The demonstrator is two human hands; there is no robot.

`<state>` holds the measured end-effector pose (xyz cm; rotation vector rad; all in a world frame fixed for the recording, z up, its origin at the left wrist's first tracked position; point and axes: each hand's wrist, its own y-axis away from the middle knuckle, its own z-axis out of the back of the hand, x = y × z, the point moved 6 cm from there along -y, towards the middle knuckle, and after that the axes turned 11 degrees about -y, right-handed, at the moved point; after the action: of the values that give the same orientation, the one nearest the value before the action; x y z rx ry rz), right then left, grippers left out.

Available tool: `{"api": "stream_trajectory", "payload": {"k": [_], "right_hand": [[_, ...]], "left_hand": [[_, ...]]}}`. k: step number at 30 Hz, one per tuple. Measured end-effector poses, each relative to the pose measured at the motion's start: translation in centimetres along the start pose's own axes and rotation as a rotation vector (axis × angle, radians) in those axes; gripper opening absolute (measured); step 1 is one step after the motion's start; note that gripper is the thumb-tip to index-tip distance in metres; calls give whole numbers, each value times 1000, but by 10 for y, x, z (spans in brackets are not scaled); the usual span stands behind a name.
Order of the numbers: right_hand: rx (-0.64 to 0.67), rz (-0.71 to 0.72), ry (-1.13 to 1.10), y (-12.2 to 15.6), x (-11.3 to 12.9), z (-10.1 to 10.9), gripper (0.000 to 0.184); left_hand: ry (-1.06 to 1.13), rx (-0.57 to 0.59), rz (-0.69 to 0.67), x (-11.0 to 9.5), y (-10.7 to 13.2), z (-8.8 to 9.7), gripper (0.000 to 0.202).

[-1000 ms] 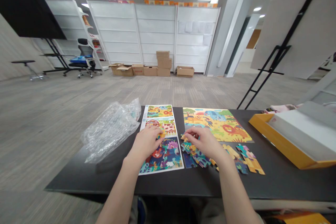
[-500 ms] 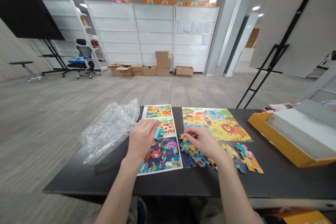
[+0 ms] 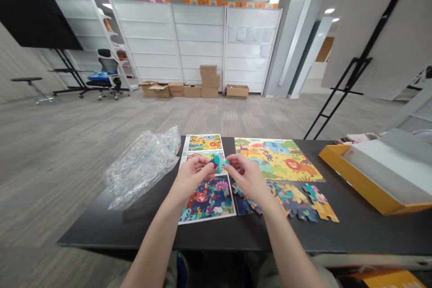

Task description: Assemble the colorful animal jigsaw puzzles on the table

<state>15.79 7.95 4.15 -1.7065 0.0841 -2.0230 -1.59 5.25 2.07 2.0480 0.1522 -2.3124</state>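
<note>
A teal jigsaw puzzle piece (image 3: 220, 163) with a dark patch at its left side is held up over the printed picture sheet (image 3: 206, 202). My left hand (image 3: 195, 173) pinches it from the left, and the fingertips of my right hand (image 3: 246, 175) close on its right edge. Whether it is one piece or two overlapping ones, I cannot tell. Below and to the right of my right hand lies a pile of loose puzzle pieces (image 3: 293, 195), partly covered by that hand. Behind the pile lies a yellow animal puzzle picture (image 3: 280, 157) with an elephant and a lion.
Crumpled clear plastic wrapping (image 3: 141, 166) lies on the black table (image 3: 141, 234) at the left. At the right stands a yellow and white box (image 3: 381, 180). Beyond the table are cardboard boxes (image 3: 209, 82), an office chair (image 3: 107, 74) and a black easel stand (image 3: 351, 76).
My right hand has left the pile and moved left to meet my left hand. The teal piece has come up between both hands, and my left hand has shifted slightly right.
</note>
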Motion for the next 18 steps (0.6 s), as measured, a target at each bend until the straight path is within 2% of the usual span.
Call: {"api": "stream_trajectory", "payload": {"k": [2,4,7,8,10,14,18], "right_hand": [[-44,1,-35,-2,-3,-2,17],[-81,3,-16,-4,-6,-1,16],[-61,-20,105,-4,-12,1,15],[-27,-35,168,-4,-14,0,14],[63,-70,313,-3,-17,-5,12],[202,-112,578,0,-14,-19,17],[250,-104,742,0,-12,-25,22]], "left_hand": [[-46,34,-34,0,-1,-2,36],[-194,20,-107,2,-4,4,31],[-639,-121,-227,5,-6,23,23],[-792,-138,-254,7,-6,26,24],[-1010,-102,-277,13,-5,27,37],[-1169,1,-264,25,-6,21,58],[-1210,31,-259,32,-11,17,57]]}}
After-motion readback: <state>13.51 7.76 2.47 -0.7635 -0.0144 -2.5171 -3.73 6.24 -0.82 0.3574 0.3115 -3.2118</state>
